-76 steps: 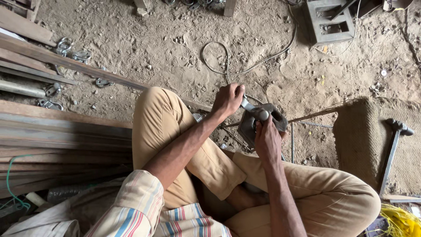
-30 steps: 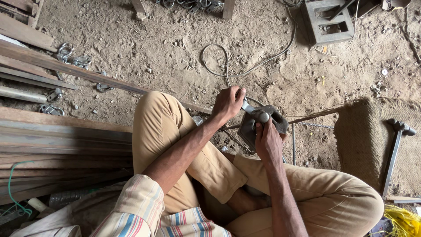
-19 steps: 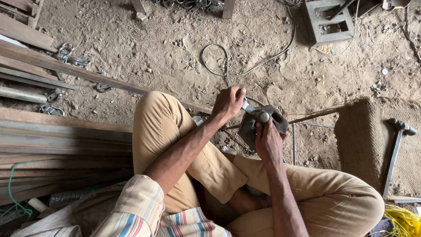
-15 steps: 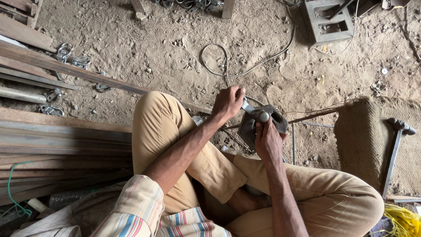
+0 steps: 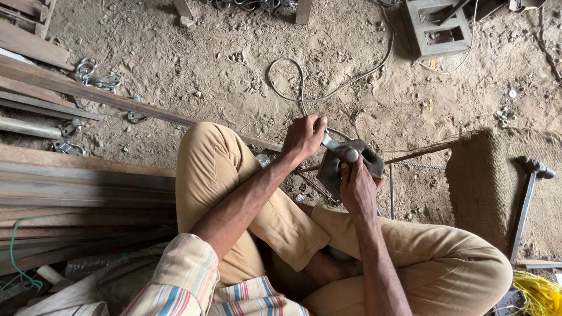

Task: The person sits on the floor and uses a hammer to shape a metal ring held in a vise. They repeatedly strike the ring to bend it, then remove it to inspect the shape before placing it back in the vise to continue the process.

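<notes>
Between the person's bent knees, on the sandy ground, sits a dark metal block (image 5: 357, 169) with a rounded metal knob (image 5: 349, 154) on top. The left hand (image 5: 302, 138) is closed around a short metal handle (image 5: 328, 141) that projects from the knob up and to the left; the handle's long axis runs diagonally from the fist down to the knob. The right hand (image 5: 358, 190) rests on the near side of the block, fingers curled against it just below the knob; whether it clamps anything cannot be told. The right hand lies nearer the block, the left farther out along the handle. A thin rod (image 5: 421, 153) extends rightward toward a burlap mat (image 5: 486, 181).
</notes>
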